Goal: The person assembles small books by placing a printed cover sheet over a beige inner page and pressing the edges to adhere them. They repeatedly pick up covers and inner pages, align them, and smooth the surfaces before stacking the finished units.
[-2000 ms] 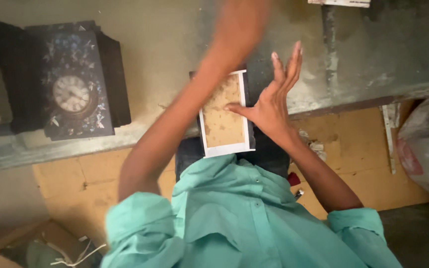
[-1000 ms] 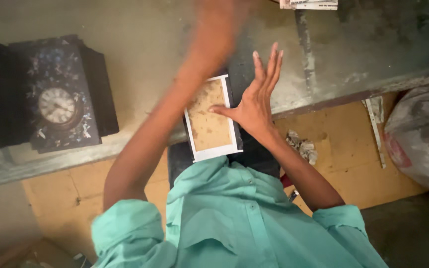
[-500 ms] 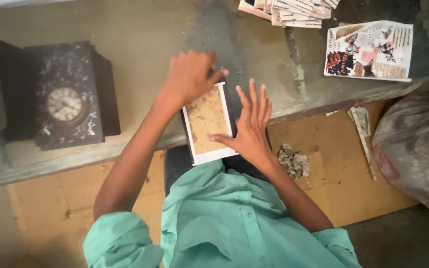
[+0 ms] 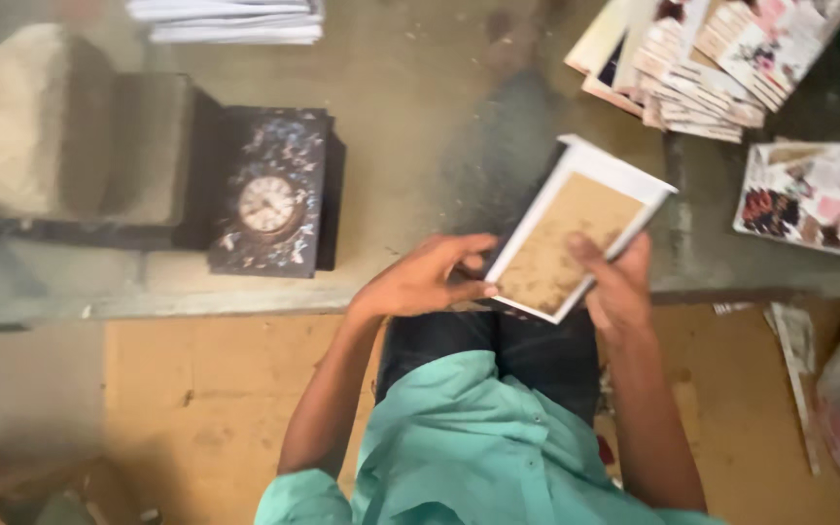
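A flat rectangular panel [image 4: 566, 238] with a white border and a brown, grainy face is held between both hands, tilted, over the near edge of the grey worktop [image 4: 410, 117]. The left hand [image 4: 425, 277] takes it at the near left corner: the fingers are bent, and the fingertips [image 4: 483, 289] touch the white border there. The right hand [image 4: 614, 282] holds the near right side, with the thumb lying on the brown face and the other fingers behind the panel, so how much they curl cannot be seen. The far end of the panel points away from the fingers, toward a fanned pile of printed cards [image 4: 707, 63].

Well to the right of the right fingers lies a flowered sheet [image 4: 814, 199]. Well to the left of the left fingers stands a dark decorated box with a small clock face [image 4: 269, 194], and beyond it a stack of white sheets [image 4: 230, 19]. Under the wrists are dark trousers and a teal shirt [image 4: 469, 447].
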